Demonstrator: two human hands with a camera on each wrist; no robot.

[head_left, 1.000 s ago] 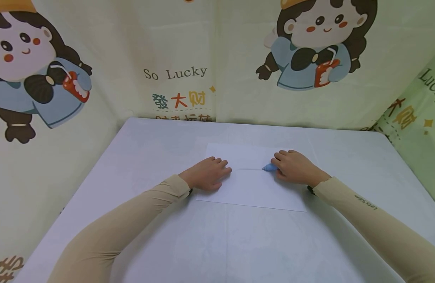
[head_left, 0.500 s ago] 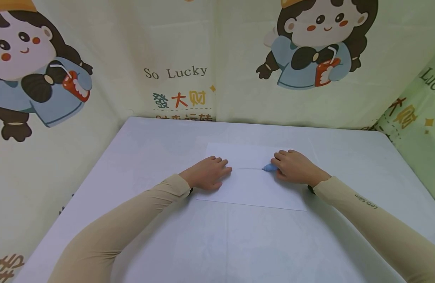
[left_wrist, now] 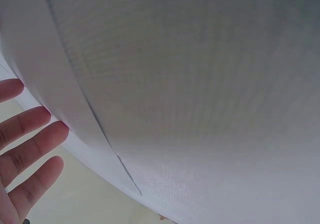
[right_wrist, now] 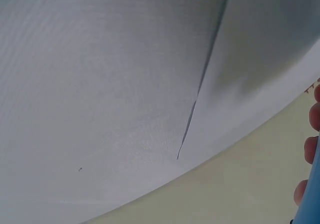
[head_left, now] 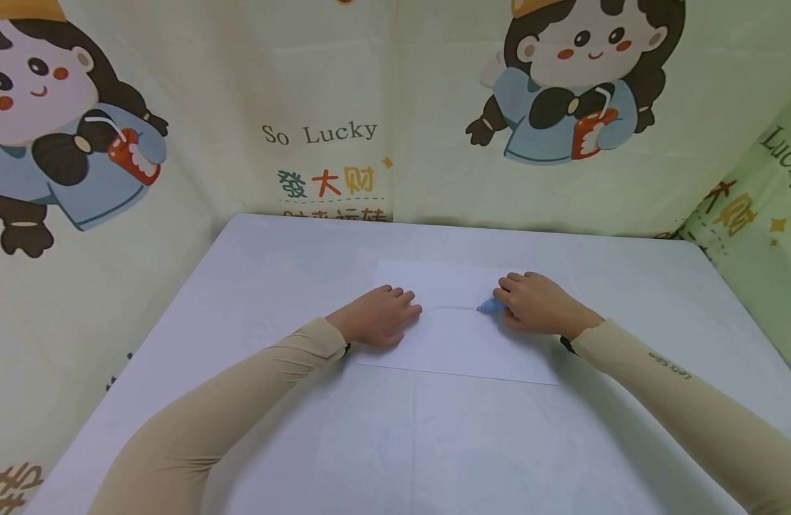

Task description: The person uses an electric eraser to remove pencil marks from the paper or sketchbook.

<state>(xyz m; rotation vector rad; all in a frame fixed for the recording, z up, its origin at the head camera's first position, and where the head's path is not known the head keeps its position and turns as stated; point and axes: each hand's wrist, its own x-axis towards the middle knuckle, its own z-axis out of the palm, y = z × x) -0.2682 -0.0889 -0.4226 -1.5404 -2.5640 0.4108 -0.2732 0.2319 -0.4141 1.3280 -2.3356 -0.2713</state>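
Observation:
A white sheet of paper lies on the white table. My left hand rests on its left part, fingers spread; the left wrist view shows those fingers straight and holding nothing. At the right part of the sheet, my right hand grips a thick blue pen-shaped tube, its tapered tip pointing left, right at the paper. A faint thin line runs across the sheet from near the left fingers to that tip. In the right wrist view, curled fingers show beside the blue barrel.
The table extends around the paper on all sides. Behind it hangs a pale curtain printed with cartoon figures and lettering, which also covers both sides. Beige sleeves cover both forearms.
Both hands, the blue tube and the paper stay practically in place. The view has shifted very slightly.

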